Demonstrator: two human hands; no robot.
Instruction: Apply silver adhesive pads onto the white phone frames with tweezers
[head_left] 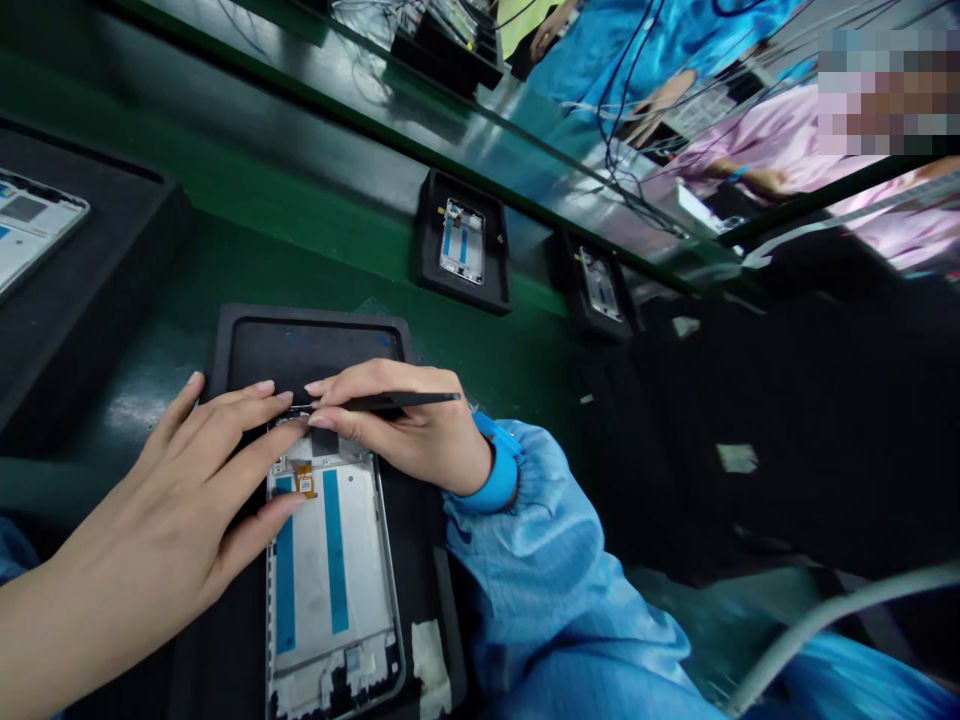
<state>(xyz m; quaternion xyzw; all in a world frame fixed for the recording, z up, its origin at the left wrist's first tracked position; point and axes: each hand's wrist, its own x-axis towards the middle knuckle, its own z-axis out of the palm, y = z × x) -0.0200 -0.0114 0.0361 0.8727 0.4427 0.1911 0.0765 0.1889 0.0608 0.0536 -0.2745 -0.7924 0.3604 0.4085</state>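
A white phone frame (330, 580) with two blue strips lies in a black tray (300, 345) in front of me. My left hand (172, 510) rests on the frame's upper left edge, fingers stretched flat, holding nothing. My right hand (405, 420) is pinched round black tweezers (409, 400), whose tip is at the frame's top end, near a small orange flex part (304, 480). The tweezer tip itself is hidden by my fingers. A blue wristband (499, 470) and blue sleeve cover my right arm.
Two more black trays with phone frames (462, 240) (600, 285) sit further along the green belt (300, 210). Another tray with a frame (30, 225) is at far left. Other people in blue and pink sleeves (750, 140) work beyond a rail with cables.
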